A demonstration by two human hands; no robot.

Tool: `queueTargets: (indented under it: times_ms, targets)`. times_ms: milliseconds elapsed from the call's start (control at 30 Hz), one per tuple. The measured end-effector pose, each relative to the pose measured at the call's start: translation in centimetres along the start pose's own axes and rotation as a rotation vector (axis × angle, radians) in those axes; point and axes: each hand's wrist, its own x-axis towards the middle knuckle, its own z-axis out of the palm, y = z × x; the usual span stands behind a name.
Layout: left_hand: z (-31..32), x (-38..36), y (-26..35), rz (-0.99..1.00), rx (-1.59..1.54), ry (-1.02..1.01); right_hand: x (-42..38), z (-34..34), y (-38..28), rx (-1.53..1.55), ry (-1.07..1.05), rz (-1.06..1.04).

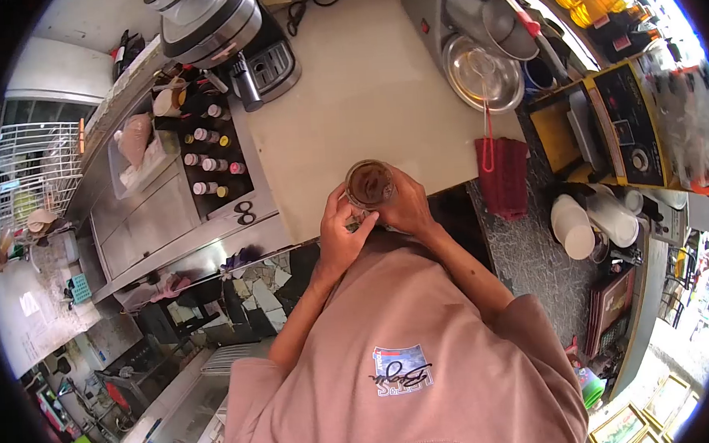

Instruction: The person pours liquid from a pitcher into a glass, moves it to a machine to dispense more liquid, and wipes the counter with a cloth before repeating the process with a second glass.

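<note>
Clear round glass w/ dark brown liquid (369, 183) sits approx. mid-frame, at the near edge of the smooth beige countertop (354, 69), close to the torso in the brown printed T-shirt (359, 317). Mouth faces up, so contents stay in. Base hidden by hands; can't tell if it's on the edge or lifted.

L hand (341, 237): curled round the near-left side, fingers bent along the wall, thumb angled across the front toward the R hand. R hand (404, 206): wrapped on the right side, some fingers hidden behind/under. Neither is spread flat. Two-sided grip prob. for steadiness; rim left uncovered, prob. to keep fingers out of the liquid.

Upper L: silver-and-black espresso machine (215, 38), black portafilter handle (246, 84) pointing out over the counter, prob. for easy grabbing. Below it, small white-capped bottles (206, 135) in a dark recess, caps up, likely for quick ID. Next to that, translucent plastic tub (121, 171) w/ a pinkish bag (135, 139).

Upper R: shiny round steel bowl (505, 85), long red loop handle (487, 138) reaching from it over the folded dark-red cloth (513, 179); overhang prob. keeps it reachable. R side: stacked white cups (571, 224) on their side, near the black-and-yellow machine (623, 123).
</note>
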Motion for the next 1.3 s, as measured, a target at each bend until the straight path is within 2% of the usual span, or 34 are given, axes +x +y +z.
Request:
queueTargets:
  times_ms: [67, 100, 167, 233, 300, 433, 500, 667, 767, 833, 1033, 1167, 1300]
  targets:
    - [-0.7, 0.4, -0.6, 0.036, 0.059, 0.051, 1.1, 1.0, 0.2, 0.01, -0.01, -0.048]
    - [-0.8, 0.3, -0.9, 0.065, 0.115, 0.092, 1.3, 1.4, -0.1, 0.029, -0.049, -0.009]
    - [-1.0, 0.5, -1.3, 0.01, 0.107, 0.143, 2.2, 2.3, -0.4, 0.046, -0.087, 0.021]
    - [-1.2, 0.8, -1.6, -0.048, 0.1, 0.197, 2.8, 3.4, -0.3, 0.022, -0.06, -0.083]
    - [-1.5, 0.9, -1.9, -0.074, 0.097, 0.302, 3.3, 4.2, -0.4, 0.022, -0.079, -0.093]
    - [-2.3, 1.4, -2.8, -0.022, 0.165, 0.384, 4.4, 5.9, -0.6, 0.012, -0.072, -0.165]
    - [-2.8, 1.7, -2.8, -0.045, 0.1, 0.424, 4.9, 6.5, -0.8, 0.004, -0.058, -0.194]
    - [-4.2, 2.3, -4.0, -0.057, 0.111, 0.443, 6.1, 8.2, -1.0, 0.03, -0.042, -0.254]
    - [-4.9, 3.1, -4.6, -0.054, 0.117, 0.441, 7.0, 9.1, -1.2, 0.026, -0.023, -0.245]
    - [-5.4, 3.7, -5.1, -0.057, 0.109, 0.445, 7.6, 9.6, -1.3, 0.044, -0.102, -0.165]
    - [-7.1, 6.2, -5.9, -0.017, 0.074, 0.464, 10.2, 10.7, -1.7, 0.018, -0.117, -0.173]
    - [-8.5, 7.7, -5.4, -0.03, 0.141, 0.417, 11.8, 11.5, -2.0, -0.006, -0.061, -0.208]
    - [-9.8, 9.5, -5.8, 0.029, 0.14, 0.402, 13.2, 12.3, -2.5, -0.016, -0.064, -0.134]
